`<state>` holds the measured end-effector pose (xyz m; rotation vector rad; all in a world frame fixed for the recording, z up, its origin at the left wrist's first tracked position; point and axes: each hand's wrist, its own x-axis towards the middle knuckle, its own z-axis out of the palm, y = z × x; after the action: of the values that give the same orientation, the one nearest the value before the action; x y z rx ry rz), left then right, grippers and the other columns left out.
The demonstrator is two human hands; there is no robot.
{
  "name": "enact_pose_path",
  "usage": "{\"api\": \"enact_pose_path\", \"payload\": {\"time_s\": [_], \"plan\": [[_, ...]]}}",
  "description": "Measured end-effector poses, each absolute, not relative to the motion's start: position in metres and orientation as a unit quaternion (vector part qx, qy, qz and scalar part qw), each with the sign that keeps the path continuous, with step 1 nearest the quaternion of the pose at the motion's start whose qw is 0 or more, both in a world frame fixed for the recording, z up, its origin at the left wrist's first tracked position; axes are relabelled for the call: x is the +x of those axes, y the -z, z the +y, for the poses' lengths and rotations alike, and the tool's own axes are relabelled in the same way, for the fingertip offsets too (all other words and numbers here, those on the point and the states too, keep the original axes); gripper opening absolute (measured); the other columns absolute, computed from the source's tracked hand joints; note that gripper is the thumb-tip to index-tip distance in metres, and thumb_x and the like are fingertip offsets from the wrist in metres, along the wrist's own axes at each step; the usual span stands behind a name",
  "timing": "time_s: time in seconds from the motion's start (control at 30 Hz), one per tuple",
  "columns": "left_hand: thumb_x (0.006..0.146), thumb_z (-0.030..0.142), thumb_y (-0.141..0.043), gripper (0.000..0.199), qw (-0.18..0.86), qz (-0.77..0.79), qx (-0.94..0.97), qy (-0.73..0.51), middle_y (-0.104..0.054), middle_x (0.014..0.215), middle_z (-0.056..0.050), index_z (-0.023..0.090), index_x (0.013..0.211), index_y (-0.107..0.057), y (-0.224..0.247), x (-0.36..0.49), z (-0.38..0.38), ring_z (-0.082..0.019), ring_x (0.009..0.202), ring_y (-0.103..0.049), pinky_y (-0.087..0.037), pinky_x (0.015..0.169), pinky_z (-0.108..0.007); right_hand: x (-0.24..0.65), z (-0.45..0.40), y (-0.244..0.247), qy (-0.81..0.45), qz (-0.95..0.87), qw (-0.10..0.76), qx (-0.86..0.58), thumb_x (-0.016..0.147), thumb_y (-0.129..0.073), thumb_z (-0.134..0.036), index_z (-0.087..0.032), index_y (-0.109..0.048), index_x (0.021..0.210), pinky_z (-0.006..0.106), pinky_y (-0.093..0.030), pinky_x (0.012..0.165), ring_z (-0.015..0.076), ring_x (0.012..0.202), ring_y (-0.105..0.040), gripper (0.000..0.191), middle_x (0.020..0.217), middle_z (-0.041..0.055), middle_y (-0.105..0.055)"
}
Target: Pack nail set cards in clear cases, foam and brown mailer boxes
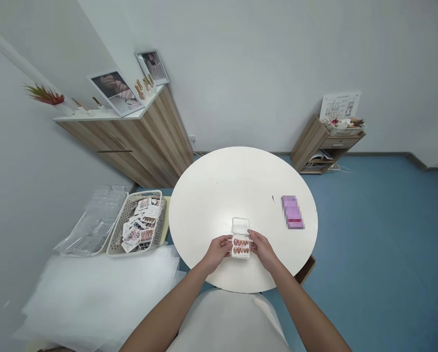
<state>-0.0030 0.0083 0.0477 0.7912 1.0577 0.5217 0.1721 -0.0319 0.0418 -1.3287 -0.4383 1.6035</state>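
Near the front of the white round table (204,195) I hold a small clear plastic case (240,256) with its lid (240,225) raised on the far side. Inside lie two rows of press-on nails (241,242), brownish-orange and shiny. My left hand (219,252) grips the case's left side, fingers closed along its edge. On the other side my right hand (263,249) has its fingers on the right edge, close to the hinge. Parts of the fingertips are hidden behind the case.
A purple, blurred-out flat object (293,212) lies on the table's right, near a tiny dark item (273,199). To the left stand a white basket (112,239) of nail cards, clear plastic trays (94,225) and translucent sheets (105,288). Wooden cabinets (167,132) line the wall.
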Motion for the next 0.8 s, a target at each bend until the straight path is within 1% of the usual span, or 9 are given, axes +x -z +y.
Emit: {"api": "enact_pose_path", "payload": {"time_s": [0.13,0.23,0.37,0.47,0.57,0.67,0.8], "plan": [[0.065,0.031,-0.069,0.04,0.781,0.454,0.36,-0.235,-0.064,0.086,-0.008,0.015,0.1,-0.057,-0.063,-0.02,0.015,-0.014,0.076,-0.06,-0.047,0.069,-0.028,0.156,-0.026,-0.059,-0.644,-0.181,0.507,-0.544,0.069,-0.061,-0.036,-0.021,-0.053,0.105,0.03,-0.05,0.064,0.0147,0.072,-0.061,0.04,0.087,0.0043,-0.064],[0.065,0.03,-0.07,0.041,0.792,0.437,0.352,-0.242,-0.064,0.09,-0.009,0.015,0.101,-0.057,-0.067,-0.03,0.019,-0.014,0.079,-0.061,-0.047,0.07,-0.027,0.143,-0.027,-0.068,-0.634,-0.185,0.541,-0.52,0.067,-0.062,-0.035,-0.023,-0.05,0.106,0.031,-0.05,0.062,0.0157,0.074,-0.061,0.042,0.094,0.0055,-0.063],[0.065,0.028,-0.069,0.038,0.801,0.424,0.338,-0.255,-0.065,0.09,-0.009,0.016,0.1,-0.058,-0.068,-0.04,0.02,-0.012,0.077,-0.061,-0.046,0.067,-0.023,0.13,-0.032,-0.074,-0.628,-0.184,0.568,-0.499,0.066,-0.062,-0.037,-0.023,-0.052,0.101,0.032,-0.051,0.065,0.0171,0.078,-0.061,0.039,0.1,0.006,-0.061],[0.066,0.026,-0.068,0.037,0.812,0.406,0.327,-0.262,-0.065,0.088,-0.008,0.015,0.101,-0.059,-0.069,-0.044,0.018,-0.011,0.073,-0.06,-0.047,0.065,-0.022,0.123,-0.037,-0.076,-0.612,-0.193,0.574,-0.509,0.07,-0.057,-0.042,-0.022,-0.055,0.098,0.033,-0.051,0.066,0.019,0.082,-0.061,0.035,0.103,0.0074,-0.06],[0.066,0.024,-0.068,0.036,0.82,0.391,0.317,-0.274,-0.065,0.085,-0.008,0.015,0.1,-0.06,-0.071,-0.047,0.017,-0.011,0.072,-0.06,-0.047,0.068,-0.023,0.116,-0.044,-0.078,-0.596,-0.198,0.584,-0.514,0.073,-0.052,-0.045,-0.021,-0.054,0.102,0.033,-0.052,0.067,0.02,0.086,-0.061,0.038,0.107,0.0081,-0.059],[0.067,0.023,-0.068,0.034,0.82,0.386,0.312,-0.285,-0.065,0.084,-0.007,0.016,0.099,-0.06,-0.072,-0.049,0.017,-0.01,0.07,-0.06,-0.047,0.067,-0.022,0.108,-0.052,-0.08,-0.592,-0.198,0.59,-0.511,0.071,-0.059,-0.039,-0.024,-0.048,0.111,0.033,-0.052,0.072,0.0179,0.087,-0.061,0.045,0.104,0.0053,-0.06],[0.068,0.023,-0.066,0.032,0.817,0.383,0.318,-0.29,-0.065,0.084,-0.006,0.016,0.098,-0.06,-0.074,-0.051,0.018,-0.009,0.068,-0.059,-0.046,0.066,-0.021,0.1,-0.06,-0.083,-0.591,-0.183,0.572,-0.538,0.069,-0.062,-0.034,-0.024,-0.046,0.112,0.032,-0.052,0.074,0.014,0.078,-0.061,0.046,0.091,0.0024,-0.062]]}}
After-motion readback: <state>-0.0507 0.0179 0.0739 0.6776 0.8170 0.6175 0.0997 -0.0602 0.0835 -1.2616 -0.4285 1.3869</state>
